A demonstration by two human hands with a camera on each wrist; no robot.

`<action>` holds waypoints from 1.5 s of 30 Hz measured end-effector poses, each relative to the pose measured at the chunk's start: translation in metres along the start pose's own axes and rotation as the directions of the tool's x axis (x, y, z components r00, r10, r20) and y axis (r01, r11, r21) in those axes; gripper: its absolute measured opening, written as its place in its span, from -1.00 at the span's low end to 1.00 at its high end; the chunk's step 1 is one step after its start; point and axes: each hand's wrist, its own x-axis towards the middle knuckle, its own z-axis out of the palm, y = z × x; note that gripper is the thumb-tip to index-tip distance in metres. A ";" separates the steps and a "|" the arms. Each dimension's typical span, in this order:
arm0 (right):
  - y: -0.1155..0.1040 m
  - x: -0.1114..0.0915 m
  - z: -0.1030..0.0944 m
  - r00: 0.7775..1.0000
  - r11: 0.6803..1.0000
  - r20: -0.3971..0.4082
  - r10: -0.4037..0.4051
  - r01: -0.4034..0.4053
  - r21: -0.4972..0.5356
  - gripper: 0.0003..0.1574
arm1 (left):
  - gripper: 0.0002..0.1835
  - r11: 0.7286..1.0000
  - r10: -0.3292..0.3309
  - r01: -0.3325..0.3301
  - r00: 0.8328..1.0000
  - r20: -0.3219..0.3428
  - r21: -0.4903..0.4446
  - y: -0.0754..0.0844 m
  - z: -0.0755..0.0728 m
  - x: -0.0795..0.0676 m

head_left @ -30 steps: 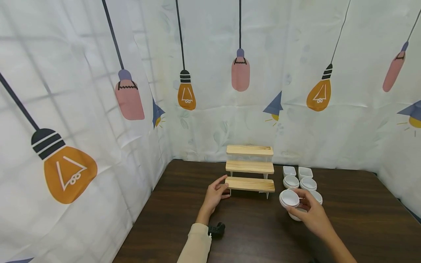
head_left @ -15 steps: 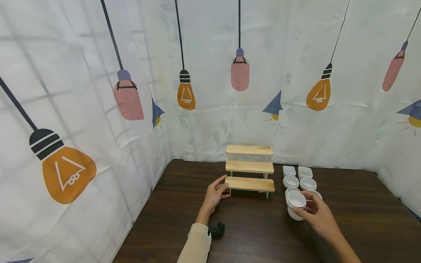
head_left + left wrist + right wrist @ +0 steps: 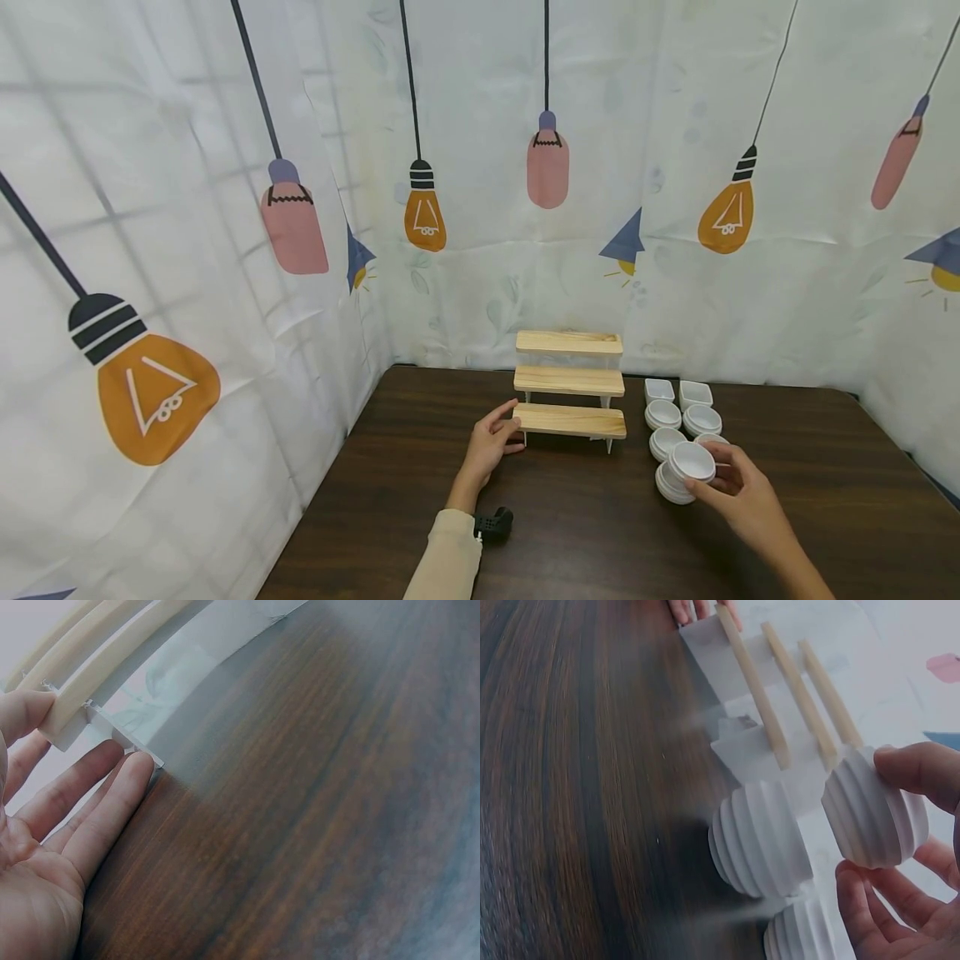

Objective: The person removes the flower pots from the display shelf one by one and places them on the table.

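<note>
My right hand (image 3: 750, 500) grips a small round white pot (image 3: 692, 462) between thumb and fingers. In the right wrist view this pot (image 3: 866, 810) has ribbed sides and sits higher than a similar ribbed pot (image 3: 761, 840) near it. From the head, it overlaps the nearest pot (image 3: 673, 490) of the group. My left hand (image 3: 486, 450) stays at the left end of a three-step wooden stand (image 3: 570, 419). Close up, its thumb (image 3: 30, 712) and index finger pinch the lowest board's end, while the other fingers reach straight beside the clear leg (image 3: 124, 735).
Behind the held pot, more round pots (image 3: 702, 419) and two square white pots (image 3: 696, 393) stand in two columns. The dark wooden table (image 3: 577, 525) runs back to a white curtain (image 3: 480, 292) printed with lamps. A black device (image 3: 495, 523) sits at the left wrist.
My right hand has carried the pot to the right and slightly nearer, passing in front of the group. The left hand and the stand have kept their place.
</note>
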 end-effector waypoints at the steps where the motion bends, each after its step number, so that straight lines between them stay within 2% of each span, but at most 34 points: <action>1: 0.001 0.000 -0.001 1.000 1.000 -0.003 -0.001 0.001 -0.002 -0.29 | -0.42 1.000 -0.002 0.002 1.000 0.000 0.000 0.000 0.000 0.000; 15: 0.011 -0.001 -0.016 0.998 0.997 -0.025 0.049 -0.051 -0.055 -0.27 | -0.42 1.000 0.001 -0.001 1.000 -0.001 -0.005 0.000 0.000 0.000; 25: 0.021 -0.001 -0.020 0.997 0.997 -0.032 0.066 -0.067 -0.034 -0.27 | -0.42 1.000 0.002 -0.002 1.000 0.001 -0.005 0.000 -0.001 -0.001; 45: 0.033 -0.002 -0.036 0.988 0.982 0.014 0.155 -0.152 -0.116 -0.25 | -0.42 1.000 0.003 -0.003 1.000 0.003 -0.011 -0.001 0.000 0.000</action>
